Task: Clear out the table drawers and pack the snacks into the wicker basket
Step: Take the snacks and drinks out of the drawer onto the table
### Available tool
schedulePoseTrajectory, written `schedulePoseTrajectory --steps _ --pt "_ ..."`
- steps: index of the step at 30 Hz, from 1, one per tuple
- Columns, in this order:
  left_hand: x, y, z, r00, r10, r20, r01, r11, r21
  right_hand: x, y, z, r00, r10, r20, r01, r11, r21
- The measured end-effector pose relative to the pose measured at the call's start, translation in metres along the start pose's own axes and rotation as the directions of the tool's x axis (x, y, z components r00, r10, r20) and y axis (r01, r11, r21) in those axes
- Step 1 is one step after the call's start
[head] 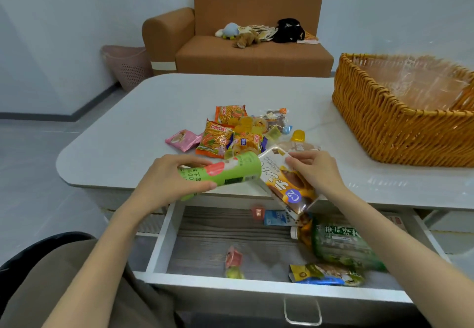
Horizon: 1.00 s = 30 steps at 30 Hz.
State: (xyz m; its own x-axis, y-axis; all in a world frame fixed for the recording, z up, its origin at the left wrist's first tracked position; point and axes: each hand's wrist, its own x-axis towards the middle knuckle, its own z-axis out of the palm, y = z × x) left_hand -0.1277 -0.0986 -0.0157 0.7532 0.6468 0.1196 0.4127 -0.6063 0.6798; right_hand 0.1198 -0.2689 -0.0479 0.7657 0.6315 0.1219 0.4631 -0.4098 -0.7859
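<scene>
My left hand (pixel 168 181) grips a green snack tube (pixel 225 172), held sideways over the table's front edge. My right hand (pixel 314 170) holds a white and brown snack pouch (pixel 289 181) by its top, tilted above the open drawer (pixel 230 235). Still in the drawer lie a green-labelled tea bottle (pixel 336 242), a blue and yellow packet (pixel 325 274), two small jelly cups (pixel 234 262), a blue carton (pixel 277 218) and a red sweet (pixel 257 212). A heap of snack packets (pixel 230 134) sits on the white table (pixel 143 112). The wicker basket (pixel 392 125) stands at the table's right, holding only a clear liner.
Behind the table stands a brown sofa (pixel 246 53) with soft toys and a black bag on it. A pink bin (pixel 128 65) is to its left. My lap (pixel 64 289) fills the lower left. The drawer's metal handle (pixel 302 312) points toward me.
</scene>
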Motion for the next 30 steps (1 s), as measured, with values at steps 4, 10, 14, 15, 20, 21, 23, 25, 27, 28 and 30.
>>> schedulePoseTrajectory --steps 4,10,14,15,20,21,23,25,27,28,30 --pt "0.002 -0.006 0.000 0.990 -0.081 -0.111 0.078 0.997 -0.029 -0.003 -0.017 0.013 0.967 -0.256 -0.011 0.237 0.910 -0.342" --pt "0.002 -0.006 -0.004 0.962 -0.177 -0.207 0.135 0.971 -0.199 -0.034 -0.020 0.030 0.874 -0.162 0.459 0.431 0.696 -0.574" --pt "0.004 -0.007 -0.003 0.947 -0.216 -0.237 0.156 0.957 -0.246 -0.023 -0.022 0.026 0.812 -0.309 0.495 0.572 0.590 -0.570" --pt "0.005 -0.008 -0.003 0.944 -0.218 -0.246 0.155 0.955 -0.251 -0.019 -0.023 0.025 0.800 -0.326 0.504 0.588 0.593 -0.551" --pt "0.013 -0.011 -0.001 0.926 -0.265 -0.269 0.169 0.927 -0.333 0.006 -0.022 0.031 0.810 -0.318 0.493 0.568 0.633 -0.526" --pt "0.016 -0.012 -0.001 0.921 -0.290 -0.261 0.179 0.909 -0.377 0.012 -0.020 0.034 0.820 -0.304 0.486 0.551 0.650 -0.524" --pt "0.020 -0.012 0.003 0.918 -0.326 -0.227 0.190 0.862 -0.470 0.027 -0.018 0.040 0.843 -0.282 0.457 0.499 0.726 -0.473" --pt "0.024 -0.013 0.008 0.919 -0.351 -0.178 0.204 0.811 -0.548 0.042 -0.016 0.045 0.870 -0.237 0.433 0.430 0.795 -0.429" --pt "0.027 -0.012 0.011 0.921 -0.364 -0.141 0.220 0.783 -0.581 0.053 -0.018 0.048 0.891 -0.213 0.402 0.396 0.798 -0.455" --pt "0.028 -0.013 0.012 0.922 -0.361 -0.137 0.224 0.788 -0.573 0.056 -0.021 0.048 0.904 -0.234 0.359 0.389 0.798 -0.461" --pt "0.030 -0.015 0.013 0.929 -0.337 -0.153 0.228 0.847 -0.480 0.052 -0.029 0.048 0.921 -0.326 0.213 0.387 0.830 -0.403"
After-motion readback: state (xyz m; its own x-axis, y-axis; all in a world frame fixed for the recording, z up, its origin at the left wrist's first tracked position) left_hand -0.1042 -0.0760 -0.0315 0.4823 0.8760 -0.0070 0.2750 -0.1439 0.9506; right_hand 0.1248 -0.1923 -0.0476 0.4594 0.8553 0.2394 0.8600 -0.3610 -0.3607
